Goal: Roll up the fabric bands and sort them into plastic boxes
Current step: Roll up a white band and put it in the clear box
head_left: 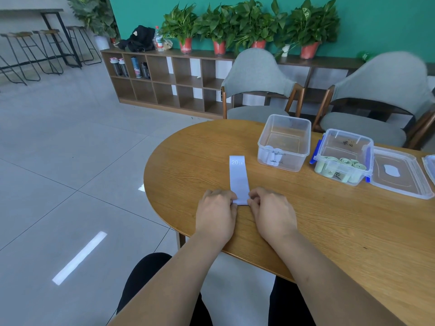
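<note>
Starting on a pale band (239,177): it lies flat on the table (329,231), running lengthwise away from the person, "20 LB" printed at the far end. Left hand (217,208) and right hand (273,208) meet at its near end, fingers curled in and pinching the edge from either side. Almost the whole length is unrolled, so I judge this roll barely begun.

Done so far, by the look of it: a few pale rolls (268,155) sit in the near-left corner of the open box (292,163); several green rolls (346,162) lie in the blue-clipped box (369,158) beside it. This band likely goes with the pale ones. No other loose bands in view.

Hard to make out:
- Fingertips are tucked under the knuckles; whether a first turn exists, cannot tell.
- Handwritten labels on both boxes unreadable.
- One lid (397,175) lies right of the boxes; another lid (430,165) is cut off at the frame edge.
- Exact count of rolls unclear through the plastic.
</note>
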`<state>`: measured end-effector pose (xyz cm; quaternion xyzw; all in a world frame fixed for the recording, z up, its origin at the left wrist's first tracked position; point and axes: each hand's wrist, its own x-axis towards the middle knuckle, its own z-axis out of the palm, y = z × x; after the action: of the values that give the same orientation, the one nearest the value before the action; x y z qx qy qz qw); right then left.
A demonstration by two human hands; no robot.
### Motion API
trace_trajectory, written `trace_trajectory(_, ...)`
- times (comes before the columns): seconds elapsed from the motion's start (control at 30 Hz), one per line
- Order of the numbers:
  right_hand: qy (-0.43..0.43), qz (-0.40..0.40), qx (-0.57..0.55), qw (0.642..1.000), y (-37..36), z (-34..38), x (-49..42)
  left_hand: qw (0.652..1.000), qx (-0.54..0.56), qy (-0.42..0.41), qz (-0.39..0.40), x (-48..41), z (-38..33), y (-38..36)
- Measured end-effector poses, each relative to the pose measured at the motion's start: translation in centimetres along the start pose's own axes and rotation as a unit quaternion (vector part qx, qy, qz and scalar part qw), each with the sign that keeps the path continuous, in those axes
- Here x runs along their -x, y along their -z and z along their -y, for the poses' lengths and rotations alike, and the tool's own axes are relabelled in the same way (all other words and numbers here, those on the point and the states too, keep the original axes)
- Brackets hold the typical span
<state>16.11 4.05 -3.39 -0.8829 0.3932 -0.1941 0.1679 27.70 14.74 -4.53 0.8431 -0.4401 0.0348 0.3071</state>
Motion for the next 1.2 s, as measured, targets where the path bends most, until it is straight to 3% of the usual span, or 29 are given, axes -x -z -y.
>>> trace_trajectory(0.37,0.01,-0.005,-0.084,0.996,0.4,-1.3,1.3,0.998,0.061,0.013,-0.026,1.6,-0.1,0.1)
trace_trajectory(0.7,0.006,0.012,-0.079,0.997,1.1,-2.0,2.5,0.995,0.09,0.027,-0.022,3.1,-0.6,0.1)
trace_trajectory(0.93,0.008,0.008,-0.047,0.999,1.2,-1.6,2.8,0.997,0.045,0.037,-0.042,3.6,-1.6,0.2)
trace_trajectory(1.2,-0.028,0.003,-0.085,0.996,1.3,-1.6,2.9,0.994,0.079,0.075,-0.025,3.6,-1.3,0.2)
